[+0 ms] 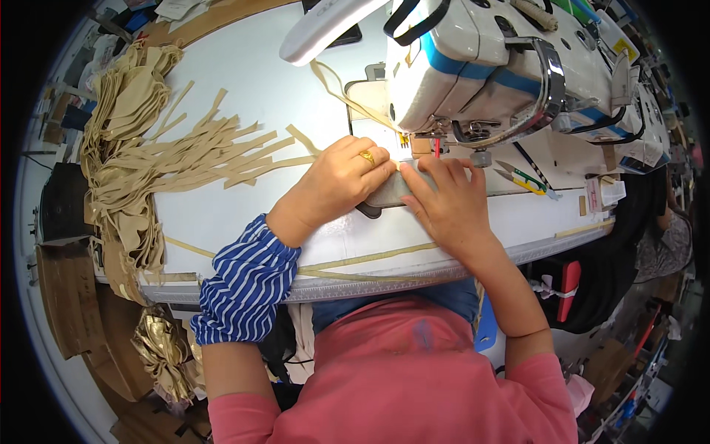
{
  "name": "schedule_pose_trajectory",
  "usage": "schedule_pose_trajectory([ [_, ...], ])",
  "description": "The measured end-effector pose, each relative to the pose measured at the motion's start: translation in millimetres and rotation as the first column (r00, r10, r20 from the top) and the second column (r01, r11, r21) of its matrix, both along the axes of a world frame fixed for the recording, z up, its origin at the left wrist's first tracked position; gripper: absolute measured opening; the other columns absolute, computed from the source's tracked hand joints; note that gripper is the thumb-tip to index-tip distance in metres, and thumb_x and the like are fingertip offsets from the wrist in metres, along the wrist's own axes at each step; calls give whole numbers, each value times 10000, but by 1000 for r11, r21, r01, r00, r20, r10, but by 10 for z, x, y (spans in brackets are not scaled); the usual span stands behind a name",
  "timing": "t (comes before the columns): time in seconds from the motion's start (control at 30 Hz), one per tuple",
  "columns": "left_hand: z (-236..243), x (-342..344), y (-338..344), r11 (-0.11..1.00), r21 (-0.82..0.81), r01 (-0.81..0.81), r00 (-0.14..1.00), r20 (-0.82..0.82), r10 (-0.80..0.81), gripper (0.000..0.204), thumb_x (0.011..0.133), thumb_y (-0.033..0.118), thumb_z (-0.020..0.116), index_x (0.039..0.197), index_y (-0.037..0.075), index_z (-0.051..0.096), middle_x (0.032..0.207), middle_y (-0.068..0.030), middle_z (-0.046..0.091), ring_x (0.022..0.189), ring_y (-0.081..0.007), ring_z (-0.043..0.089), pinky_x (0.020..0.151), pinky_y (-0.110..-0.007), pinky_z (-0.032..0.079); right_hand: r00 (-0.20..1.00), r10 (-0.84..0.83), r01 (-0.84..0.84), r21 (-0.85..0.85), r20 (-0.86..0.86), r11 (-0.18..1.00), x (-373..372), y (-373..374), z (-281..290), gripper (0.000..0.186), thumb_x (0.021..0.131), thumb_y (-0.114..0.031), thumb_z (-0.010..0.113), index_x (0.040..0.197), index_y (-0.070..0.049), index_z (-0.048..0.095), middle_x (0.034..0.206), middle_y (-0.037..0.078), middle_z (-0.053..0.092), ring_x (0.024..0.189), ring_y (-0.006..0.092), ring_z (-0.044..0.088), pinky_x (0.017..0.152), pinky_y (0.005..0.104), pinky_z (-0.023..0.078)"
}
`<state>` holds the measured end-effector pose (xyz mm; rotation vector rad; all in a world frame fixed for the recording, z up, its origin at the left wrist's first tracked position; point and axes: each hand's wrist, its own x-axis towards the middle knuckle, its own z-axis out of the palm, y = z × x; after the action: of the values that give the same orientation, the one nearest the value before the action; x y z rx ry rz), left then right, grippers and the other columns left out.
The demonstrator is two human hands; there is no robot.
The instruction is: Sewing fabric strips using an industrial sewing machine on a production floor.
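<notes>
Looking, I see the beige strip (343,96) slant toward far left, beyond the nearer left hand (342,179); both hands' grips I cannot tell.

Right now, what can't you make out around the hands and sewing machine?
All head view:
Beige strip, far end: hidden by the left hand.
Grey plate, right part: covered by the right hand.
Stitching: too small.
Sewing machine, top: cut off by the upper edge.
Dark flat device: partly behind the white bar.
</notes>
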<state>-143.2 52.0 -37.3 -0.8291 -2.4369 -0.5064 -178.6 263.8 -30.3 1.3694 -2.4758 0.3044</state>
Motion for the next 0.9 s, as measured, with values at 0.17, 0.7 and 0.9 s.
schedule_pose_trajectory([
  [0.17,-20,-49,-11,999,44,20,1000,-5,-20,287,660,71,642,939,5,661,921,-75,633,830,-246,611,708,-341,491,1000,7,-7,10,7,1000,-64,20,10,379,811,-291,631,1162,-158,586,1038,8,507,980,206,498,877,418,336],
  [0.7,-18,-93,-31,998,44,45,999,-21,-44,286,651,61,673,928,-5,664,911,-91,632,834,-263,624,688,-342,517,981,175,-166,-102,88,981,-276,92,-23,320,791,-212,666,1110,-197,646,970,-21,515,882,168,541,549,298,455],
  [0.9,1,-205,-47,998,32,48,999,-21,-48,226,680,63,638,895,-2,659,869,-74,624,829,-230,614,688,-324,523,975,162,-143,-129,153,981,-370,87,-44,319,816,-206,654,1134,-184,636,982,-4,532,854,175,554,636,325,466],
])
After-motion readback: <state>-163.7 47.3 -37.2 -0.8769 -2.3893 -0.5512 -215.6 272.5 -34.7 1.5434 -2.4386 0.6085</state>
